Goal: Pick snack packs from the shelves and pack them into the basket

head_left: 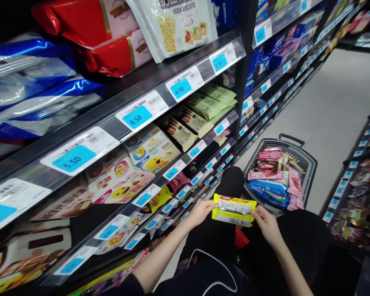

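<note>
A yellow snack packet [234, 209] with red lettering at its top edge is stretched level between my two hands, above my lap. My left hand [202, 211] pinches its left end. At the other end, the fingers of my right hand [265, 222] are closed on the packet's edge. The side facing me carries a pale panel of small print, too small to read. Just beyond my knees stands a dark grey shopping basket [310, 176], holding pink packets [294, 187], a blue packet [269, 192] and several other snack packs.
Shelves [111, 102] of biscuits with blue-and-white price tags run along my left. Green packets [211, 102] and boxed cakes [154, 148] lie on them. Another shelf [351, 176] with bagged sweets lines the right. The grey aisle floor [333, 98] stretches ahead. A white cable [214, 263] crosses my lap.
</note>
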A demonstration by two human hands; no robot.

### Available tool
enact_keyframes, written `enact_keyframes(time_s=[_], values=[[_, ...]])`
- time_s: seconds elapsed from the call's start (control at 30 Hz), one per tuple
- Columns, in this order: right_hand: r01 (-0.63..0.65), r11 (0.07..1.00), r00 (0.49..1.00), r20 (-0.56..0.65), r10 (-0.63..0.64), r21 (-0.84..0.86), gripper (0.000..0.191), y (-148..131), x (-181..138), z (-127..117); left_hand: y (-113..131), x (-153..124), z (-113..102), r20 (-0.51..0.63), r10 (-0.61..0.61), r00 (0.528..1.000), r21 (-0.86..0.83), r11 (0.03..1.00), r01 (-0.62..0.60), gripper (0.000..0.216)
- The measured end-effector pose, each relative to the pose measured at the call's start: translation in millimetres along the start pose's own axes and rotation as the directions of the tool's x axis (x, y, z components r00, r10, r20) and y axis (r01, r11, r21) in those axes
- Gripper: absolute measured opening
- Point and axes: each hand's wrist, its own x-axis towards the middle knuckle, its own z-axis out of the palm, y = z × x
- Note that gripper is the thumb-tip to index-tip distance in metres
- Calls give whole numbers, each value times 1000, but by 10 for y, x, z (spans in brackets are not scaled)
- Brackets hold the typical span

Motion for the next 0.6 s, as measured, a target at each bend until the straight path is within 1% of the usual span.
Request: enact_keyframes(time_s=[0.07, 0.1, 0.17, 0.23, 0.27, 0.33, 0.4, 0.43, 0.5, 0.57, 0.6], values=[[30, 999, 1000, 8, -30, 36, 38, -139, -38, -92, 237, 26, -103, 25, 94, 995, 130, 987, -97, 37], [40, 997, 999, 14, -41, 69, 35, -198, -55, -145, 355, 36, -146, 37, 136, 990, 144, 980, -140, 38], [65, 988, 998, -11, -64, 142, 32, -286, -89, -261, 552, 49, -195, 61, 196, 979, 79, 976, -201, 39], [100, 972, 994, -63, -88, 213, 34, -328, -122, -366, 662, 63, -181, 72, 212, 975, -58, 976, -208, 43], [114, 965, 992, -88, -95, 237, 35, -334, -138, -402, 682, 75, -150, 65, 186, 980, -145, 974, -175, 47], [111, 964, 988, -133, -81, 241, 36, -330, -166, -419, 670, 111, -54, 23, 66, 998, -308, 950, -56, 50], [65, 969, 980, -197, -18, 237, 33, -321, -183, -364, 628, 157, 56, -41, -45, 998, -400, 916, 25, 43], [36, 964, 972, -232, 27, 263, 31, -315, -188, -318, 607, 178, 104, -66, -68, 995, -425, 904, 34, 40], [-1, 928, 949, -292, 118, 372, 34, -296, -191, -222, 581, 213, 173, -101, -58, 993, -458, 889, 5, 45], [-7, 880, 917, -347, 195, 475, 46, -253, -189, -155, 576, 238, 209, -137, -44, 990, -474, 880, -27, 50], [-16, 864, 899, -371, 233, 503, 50, -223, -187, -138, 579, 249, 218, -153, -49, 987, -470, 882, -29, 48]])
